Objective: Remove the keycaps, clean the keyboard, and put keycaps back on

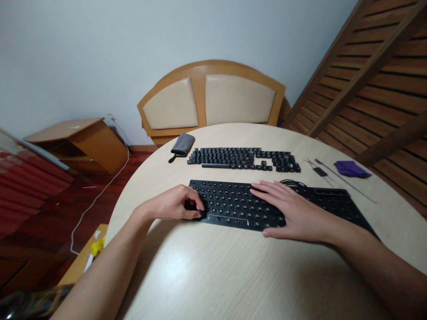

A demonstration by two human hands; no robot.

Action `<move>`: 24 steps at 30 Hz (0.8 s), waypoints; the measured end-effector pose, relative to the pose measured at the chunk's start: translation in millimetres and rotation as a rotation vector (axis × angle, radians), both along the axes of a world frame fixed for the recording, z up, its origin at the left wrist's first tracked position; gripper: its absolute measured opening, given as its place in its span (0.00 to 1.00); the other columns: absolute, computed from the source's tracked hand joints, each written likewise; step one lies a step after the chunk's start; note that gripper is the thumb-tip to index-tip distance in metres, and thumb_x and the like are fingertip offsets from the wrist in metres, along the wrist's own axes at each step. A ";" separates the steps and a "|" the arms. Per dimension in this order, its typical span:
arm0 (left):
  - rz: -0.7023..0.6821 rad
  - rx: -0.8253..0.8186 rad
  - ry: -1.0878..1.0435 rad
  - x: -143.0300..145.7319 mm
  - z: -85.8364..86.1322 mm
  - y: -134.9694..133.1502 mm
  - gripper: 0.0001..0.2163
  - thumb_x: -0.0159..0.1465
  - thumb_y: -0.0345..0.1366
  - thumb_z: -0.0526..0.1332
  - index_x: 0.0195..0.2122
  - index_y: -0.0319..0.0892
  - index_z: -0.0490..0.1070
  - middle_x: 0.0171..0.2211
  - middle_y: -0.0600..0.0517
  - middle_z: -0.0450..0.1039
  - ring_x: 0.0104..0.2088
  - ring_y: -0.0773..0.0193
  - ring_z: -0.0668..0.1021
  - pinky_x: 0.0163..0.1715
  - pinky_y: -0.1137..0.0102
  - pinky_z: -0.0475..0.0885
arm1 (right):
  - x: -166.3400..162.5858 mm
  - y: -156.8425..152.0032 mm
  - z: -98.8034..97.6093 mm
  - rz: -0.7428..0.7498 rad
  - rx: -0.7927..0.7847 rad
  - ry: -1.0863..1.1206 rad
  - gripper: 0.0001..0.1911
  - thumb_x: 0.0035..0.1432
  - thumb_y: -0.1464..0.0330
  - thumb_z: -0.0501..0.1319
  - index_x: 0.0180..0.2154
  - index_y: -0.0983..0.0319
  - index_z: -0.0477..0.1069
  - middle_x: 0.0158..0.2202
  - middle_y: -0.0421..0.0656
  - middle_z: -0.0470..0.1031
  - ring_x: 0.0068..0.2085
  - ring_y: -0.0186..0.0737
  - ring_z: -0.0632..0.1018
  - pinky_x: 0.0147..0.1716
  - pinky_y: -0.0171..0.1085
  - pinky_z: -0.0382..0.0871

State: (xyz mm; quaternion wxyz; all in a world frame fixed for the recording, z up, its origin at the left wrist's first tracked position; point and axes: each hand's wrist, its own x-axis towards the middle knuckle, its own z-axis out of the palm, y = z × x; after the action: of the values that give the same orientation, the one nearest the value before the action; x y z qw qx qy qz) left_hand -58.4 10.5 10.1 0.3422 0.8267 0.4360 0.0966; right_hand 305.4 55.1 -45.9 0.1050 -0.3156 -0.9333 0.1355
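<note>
A black keyboard base [233, 202] lies on the table, its key posts bare of caps. At its lower left corner, my left hand [178, 202] is closed, thumb and forefinger pinching a small black keycap [202, 214] against the base. My right hand [287, 206] rests on the middle of the keyboard with fingers stretched out, its thumb at the near edge. Behind the base, the loose black keycaps [223, 156] are laid out in keyboard order, with the long space bar [215, 166] in the front row.
A grey pouch [183, 144] lies at the table's far left. On the right are a keycap puller [319, 171], a thin metal rod [347, 181] and a folded purple cloth [352, 169]. The keyboard's cable [292, 182] is coiled behind the base. A padded wooden headboard [213, 98] stands behind the round table [187, 266].
</note>
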 end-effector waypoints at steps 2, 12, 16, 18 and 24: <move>0.001 0.021 0.020 1.5 0.1 -1.3 0.06 0.60 0.32 0.67 0.39 0.42 0.81 0.38 0.51 0.82 0.37 0.62 0.80 0.40 0.69 0.74 | 0.0 0.1 0.1 -0.002 0.001 -0.007 0.50 0.52 0.42 0.66 0.69 0.56 0.58 0.72 0.50 0.56 0.71 0.65 0.57 0.68 0.67 0.47; -0.037 0.160 0.101 10.9 4.6 -6.6 0.06 0.57 0.30 0.65 0.36 0.43 0.79 0.34 0.52 0.80 0.33 0.63 0.79 0.37 0.70 0.72 | 0.3 -0.3 0.0 -0.001 0.014 -0.033 0.50 0.53 0.41 0.65 0.70 0.56 0.57 0.72 0.50 0.55 0.71 0.64 0.57 0.69 0.66 0.47; -0.062 0.159 0.094 11.2 1.6 -6.7 0.06 0.57 0.29 0.66 0.36 0.42 0.79 0.35 0.51 0.80 0.35 0.63 0.79 0.38 0.69 0.73 | -0.2 0.4 0.9 -0.003 0.007 -0.035 0.51 0.52 0.40 0.65 0.69 0.57 0.58 0.72 0.51 0.55 0.71 0.64 0.56 0.69 0.66 0.46; -0.073 0.161 0.091 11.4 -0.3 -6.6 0.06 0.58 0.29 0.65 0.36 0.43 0.79 0.35 0.51 0.79 0.35 0.62 0.79 0.38 0.69 0.73 | 0.0 0.9 0.5 -0.002 0.001 -0.022 0.51 0.52 0.41 0.66 0.69 0.57 0.58 0.72 0.51 0.56 0.71 0.64 0.57 0.69 0.66 0.46; -0.072 0.159 0.103 12.0 -2.0 -6.7 0.06 0.58 0.30 0.65 0.37 0.43 0.79 0.36 0.51 0.79 0.36 0.62 0.79 0.38 0.68 0.73 | -0.4 0.1 0.0 0.000 0.011 0.006 0.50 0.51 0.42 0.67 0.70 0.55 0.58 0.72 0.50 0.57 0.70 0.65 0.58 0.68 0.68 0.46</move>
State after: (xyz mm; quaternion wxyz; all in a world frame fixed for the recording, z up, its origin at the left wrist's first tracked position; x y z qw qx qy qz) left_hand -46.4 3.8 8.1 0.2557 0.8703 0.4141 0.0758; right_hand 305.0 55.2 -45.9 0.1094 -0.3146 -0.9337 0.1314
